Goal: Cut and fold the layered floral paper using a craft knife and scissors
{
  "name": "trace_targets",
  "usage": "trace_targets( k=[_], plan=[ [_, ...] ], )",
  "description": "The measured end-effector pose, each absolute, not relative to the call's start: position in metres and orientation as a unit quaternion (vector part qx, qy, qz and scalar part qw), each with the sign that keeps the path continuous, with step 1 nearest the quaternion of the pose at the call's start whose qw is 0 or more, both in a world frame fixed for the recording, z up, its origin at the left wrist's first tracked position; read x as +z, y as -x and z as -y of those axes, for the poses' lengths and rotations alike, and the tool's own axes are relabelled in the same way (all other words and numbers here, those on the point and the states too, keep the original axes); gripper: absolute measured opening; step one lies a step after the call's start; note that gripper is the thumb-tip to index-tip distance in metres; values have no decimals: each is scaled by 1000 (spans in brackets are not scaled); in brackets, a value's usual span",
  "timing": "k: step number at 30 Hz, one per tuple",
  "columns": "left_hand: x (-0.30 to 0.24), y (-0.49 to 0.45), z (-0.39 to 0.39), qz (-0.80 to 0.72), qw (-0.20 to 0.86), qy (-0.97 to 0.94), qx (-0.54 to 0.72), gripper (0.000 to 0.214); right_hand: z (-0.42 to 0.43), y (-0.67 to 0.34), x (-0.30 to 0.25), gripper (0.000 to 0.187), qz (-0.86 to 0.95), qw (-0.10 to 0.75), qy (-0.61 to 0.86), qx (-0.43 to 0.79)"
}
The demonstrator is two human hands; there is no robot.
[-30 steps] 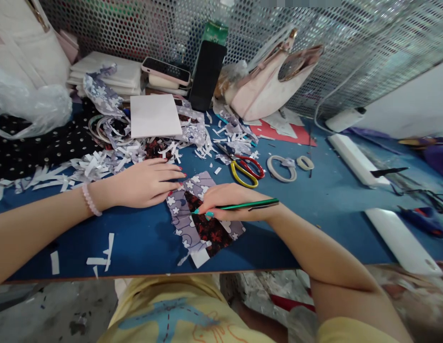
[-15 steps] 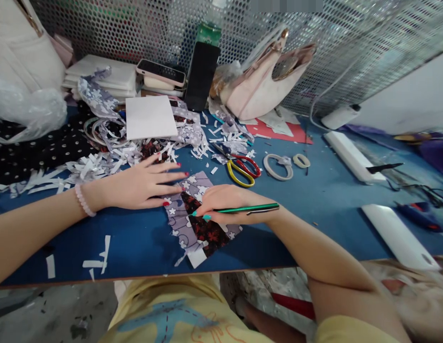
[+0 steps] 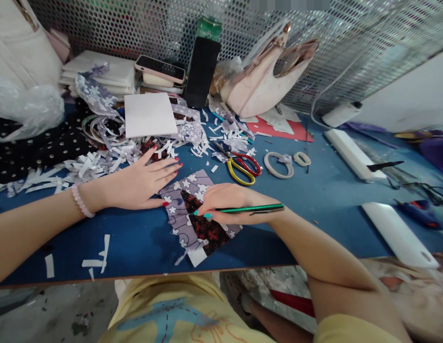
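My right hand (image 3: 228, 200) pinches a green stick (image 3: 257, 208) over cloth (image 3: 178, 221); my left hand (image 3: 135, 186) lies spread by its edge, blue table (image 3: 135, 243) around

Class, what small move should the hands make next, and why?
Perhaps guide the green tool slightly along the edge of the dark panel: the right hand holds its tip there, while the left hand lies spread at the side of the floral patch.

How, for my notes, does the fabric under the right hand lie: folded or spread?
Spread: the fabric lies on the table, its purple floral border and dark panel facing up.
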State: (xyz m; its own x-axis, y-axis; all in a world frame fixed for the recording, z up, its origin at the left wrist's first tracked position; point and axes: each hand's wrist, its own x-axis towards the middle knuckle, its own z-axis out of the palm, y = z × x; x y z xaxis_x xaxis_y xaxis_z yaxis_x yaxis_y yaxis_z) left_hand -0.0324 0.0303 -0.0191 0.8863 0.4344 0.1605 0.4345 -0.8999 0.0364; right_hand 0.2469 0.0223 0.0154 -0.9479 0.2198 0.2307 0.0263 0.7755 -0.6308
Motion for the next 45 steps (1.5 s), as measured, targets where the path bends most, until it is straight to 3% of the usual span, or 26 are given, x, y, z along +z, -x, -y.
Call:
trace_targets(
  k=[10, 25, 38, 45],
  plan=[
    [-24, 34, -32, 180, -29, 977, -114, 39, -26, -253, 17, 31, 912, 159, 69, 372],
    [-25, 33, -37, 192, -91, 974, -78, 38, -34, -243, 5, 26, 902, 113, 28, 415],
    [-25, 28, -34, 209, -91, 969, -92, 37, -36, -245, 11, 31, 906, 107, 64, 404],
    [-24, 27, -35, 202, -96, 970, -98, 33, -38, -247, 9, 25, 909, 131, 63, 391]
  ],
)
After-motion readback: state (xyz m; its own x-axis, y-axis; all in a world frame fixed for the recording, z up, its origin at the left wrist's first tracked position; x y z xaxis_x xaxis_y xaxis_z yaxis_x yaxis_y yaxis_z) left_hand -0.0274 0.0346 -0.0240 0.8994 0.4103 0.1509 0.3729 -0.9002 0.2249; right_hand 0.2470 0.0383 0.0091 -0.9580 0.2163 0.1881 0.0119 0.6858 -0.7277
